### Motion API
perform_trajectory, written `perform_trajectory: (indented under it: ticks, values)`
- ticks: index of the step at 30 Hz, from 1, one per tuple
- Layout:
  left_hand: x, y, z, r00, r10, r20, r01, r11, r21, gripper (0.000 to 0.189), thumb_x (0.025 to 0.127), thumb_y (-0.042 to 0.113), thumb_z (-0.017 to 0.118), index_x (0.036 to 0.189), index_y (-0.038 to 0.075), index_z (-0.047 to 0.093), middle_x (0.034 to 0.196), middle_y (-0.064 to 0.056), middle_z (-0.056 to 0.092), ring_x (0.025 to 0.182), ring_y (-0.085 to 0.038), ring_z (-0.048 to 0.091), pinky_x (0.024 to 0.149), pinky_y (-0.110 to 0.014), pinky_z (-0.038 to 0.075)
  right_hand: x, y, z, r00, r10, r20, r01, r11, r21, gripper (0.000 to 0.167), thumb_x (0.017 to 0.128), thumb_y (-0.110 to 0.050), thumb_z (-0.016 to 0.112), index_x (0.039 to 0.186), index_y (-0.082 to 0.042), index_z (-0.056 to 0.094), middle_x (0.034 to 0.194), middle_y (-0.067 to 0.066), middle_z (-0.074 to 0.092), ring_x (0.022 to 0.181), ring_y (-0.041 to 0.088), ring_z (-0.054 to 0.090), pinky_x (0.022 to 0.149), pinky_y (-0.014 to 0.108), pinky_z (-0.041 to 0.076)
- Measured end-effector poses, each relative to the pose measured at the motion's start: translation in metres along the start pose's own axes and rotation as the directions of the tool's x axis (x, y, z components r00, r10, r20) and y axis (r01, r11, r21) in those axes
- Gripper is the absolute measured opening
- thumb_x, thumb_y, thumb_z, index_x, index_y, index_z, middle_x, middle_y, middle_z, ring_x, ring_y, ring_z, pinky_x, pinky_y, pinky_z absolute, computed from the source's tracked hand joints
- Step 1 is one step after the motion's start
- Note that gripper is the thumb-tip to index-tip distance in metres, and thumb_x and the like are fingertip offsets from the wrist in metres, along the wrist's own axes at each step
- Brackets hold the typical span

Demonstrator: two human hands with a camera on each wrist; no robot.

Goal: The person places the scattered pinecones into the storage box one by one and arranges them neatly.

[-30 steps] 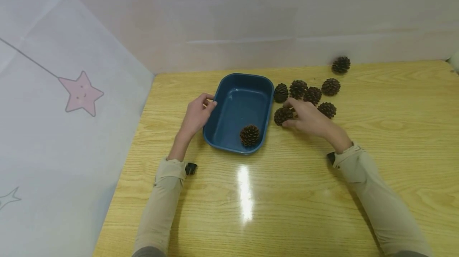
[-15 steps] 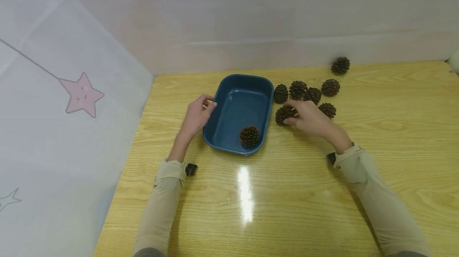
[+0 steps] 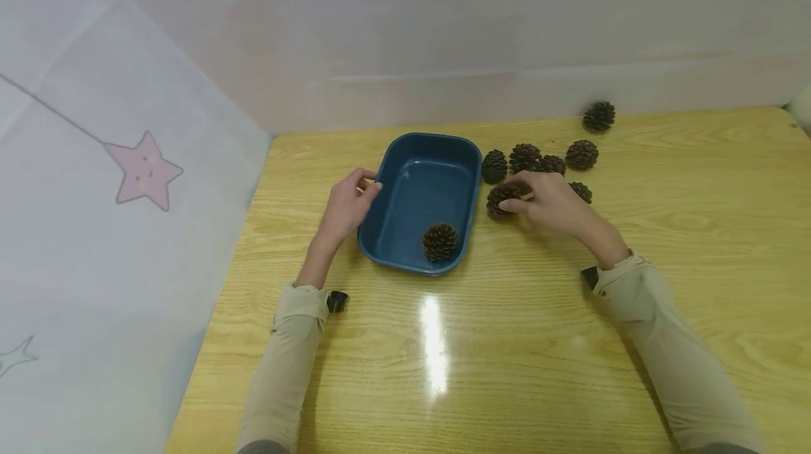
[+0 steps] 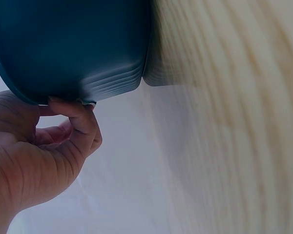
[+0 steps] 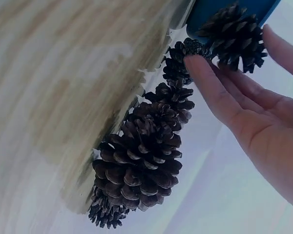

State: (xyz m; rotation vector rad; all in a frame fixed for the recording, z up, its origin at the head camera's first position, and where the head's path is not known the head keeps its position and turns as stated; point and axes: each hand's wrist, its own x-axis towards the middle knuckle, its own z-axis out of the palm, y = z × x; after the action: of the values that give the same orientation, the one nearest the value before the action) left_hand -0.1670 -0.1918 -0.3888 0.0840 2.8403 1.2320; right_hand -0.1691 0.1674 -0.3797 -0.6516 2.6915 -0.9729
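Note:
My left hand pinches the left rim of a deep blue rectangular tub; in the left wrist view its curled fingers press against the outer wall. One brown pine cone sits inside, at the tub's near right corner. Just right of the tub, my right hand holds another pine cone between thumb and fingers. In the right wrist view this held pine cone stands above the row of other cones, with the blue tub behind it.
Several more pine cones lie behind and right of my right hand, among them a dark one beside the tub and one at the back edge by the wall. Pale wall sheeting borders the wooden table at back and left.
My right hand has turned slightly and shifted up a little with the pine cone, covering more of the cones behind it. The left hand and tub stay where they were.

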Motion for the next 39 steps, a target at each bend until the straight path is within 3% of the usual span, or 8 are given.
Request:
perform_trajectory:
  ticks: [4,16,23,28,39]
  values:
    - [-0.001,-0.001,-0.001,1.0,0.0,0.001,0.0,1.0,-0.014,0.033,0.109,0.022,0.056,0.134,0.001,0.062,0.104,-0.016,0.063,0.08,-0.028,0.056,0.069,-0.038,0.046,0.0,-0.002,-0.002,0.999,0.026,-0.033,-0.025,0.999,0.022,0.048,0.099,-0.027,0.073,0.134,0.004,0.061,0.13,0.027,0.064,0.112,0.042,0.065,0.092,0.058,0.051]
    - [0.001,-0.002,-0.001,1.0,-0.004,-0.001,0.004,1.0,-0.016,0.033,0.109,0.023,0.055,0.134,0.002,0.062,0.105,-0.016,0.063,0.081,-0.029,0.057,0.069,-0.038,0.046,0.0,-0.001,-0.007,0.994,0.027,-0.105,-0.022,0.999,0.047,0.044,0.097,-0.023,0.076,0.132,0.0,0.062,0.119,0.02,0.068,0.097,0.034,0.067,0.083,0.053,0.052]
    - [0.001,-0.002,0.0,1.0,0.0,0.001,0.0,1.0,-0.012,0.033,0.109,0.023,0.056,0.134,0.002,0.062,0.105,-0.016,0.063,0.081,-0.029,0.057,0.069,-0.038,0.046,-0.001,-0.002,-0.008,0.992,0.005,-0.126,0.001,0.999,0.042,0.046,0.099,-0.02,0.074,0.138,0.001,0.061,0.123,0.023,0.068,0.098,0.035,0.067,0.085,0.054,0.051]
    - [0.001,-0.002,0.0,1.0,0.001,0.002,-0.001,1.0,-0.016,0.033,0.109,0.024,0.056,0.133,0.002,0.062,0.105,-0.016,0.063,0.081,-0.029,0.058,0.07,-0.038,0.046,-0.002,-0.002,-0.009,0.989,-0.006,-0.145,0.011,0.999,0.036,0.046,0.1,-0.021,0.073,0.139,0.0,0.061,0.121,0.021,0.068,0.088,0.03,0.064,0.08,0.05,0.049]
    - [0.0,-0.003,0.0,1.0,-0.007,0.005,0.007,1.0,-0.02,0.033,0.109,0.024,0.056,0.134,0.002,0.062,0.106,-0.015,0.063,0.082,-0.029,0.058,0.07,-0.039,0.046,-0.004,-0.003,-0.011,0.974,0.018,-0.224,0.004,0.995,0.096,0.044,0.098,-0.024,0.076,0.134,-0.001,0.064,0.121,0.021,0.069,0.104,0.036,0.067,0.089,0.054,0.052]
